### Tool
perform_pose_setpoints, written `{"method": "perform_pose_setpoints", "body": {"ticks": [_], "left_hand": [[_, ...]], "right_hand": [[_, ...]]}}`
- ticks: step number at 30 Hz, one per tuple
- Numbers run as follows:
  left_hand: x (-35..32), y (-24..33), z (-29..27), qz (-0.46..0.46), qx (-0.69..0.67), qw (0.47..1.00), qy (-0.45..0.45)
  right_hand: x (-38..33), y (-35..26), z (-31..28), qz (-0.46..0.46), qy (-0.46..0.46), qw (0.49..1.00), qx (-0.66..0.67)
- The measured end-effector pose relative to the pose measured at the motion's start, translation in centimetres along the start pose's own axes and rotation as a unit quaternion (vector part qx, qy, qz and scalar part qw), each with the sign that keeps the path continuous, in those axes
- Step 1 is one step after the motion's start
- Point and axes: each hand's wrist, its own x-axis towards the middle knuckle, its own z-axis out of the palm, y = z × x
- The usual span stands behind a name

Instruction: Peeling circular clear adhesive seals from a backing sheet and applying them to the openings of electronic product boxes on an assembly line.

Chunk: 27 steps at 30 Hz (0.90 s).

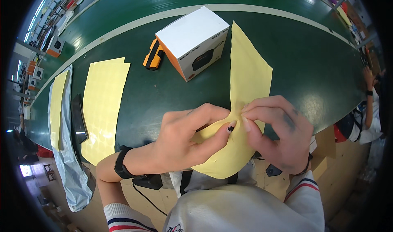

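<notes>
Between both hands [192, 139] [278, 131], yellow sheet [249, 74] runs lengthwise away.

This is a factory packing line: a long dark green tabletop [311, 64] with a pale stripe runs on into the distance. Boxed goods [193, 41] and yellow sticker sheets [102, 105] lie on it, more boxes [55, 46] stand further along, and another worker [370, 109] sits alongside.
</notes>
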Motion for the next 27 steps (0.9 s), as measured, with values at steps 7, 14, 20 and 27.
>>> {"method": "perform_pose_setpoints", "body": {"ticks": [7, 14, 20, 27], "left_hand": [[0.3, -0.9, 0.0, -0.019, -0.04, 0.999, 0.014], [0.5, -1.0, 0.1, -0.076, -0.074, 0.994, 0.014], [0.3, -1.1, 0.2, -0.04, -0.06, 0.997, 0.027], [0.3, -1.1, 0.0, -0.061, -0.072, 0.995, 0.026]], "right_hand": [[0.4, 0.7, -0.7, 0.078, -0.004, 0.994, 0.073], [1.0, 0.7, 0.0, 0.053, -0.033, 0.997, 0.038], [0.6, 1.2, 0.8, 0.047, -0.013, 0.997, 0.058], [1.0, 1.3, 1.5, 0.024, -0.015, 0.998, 0.047]]}}
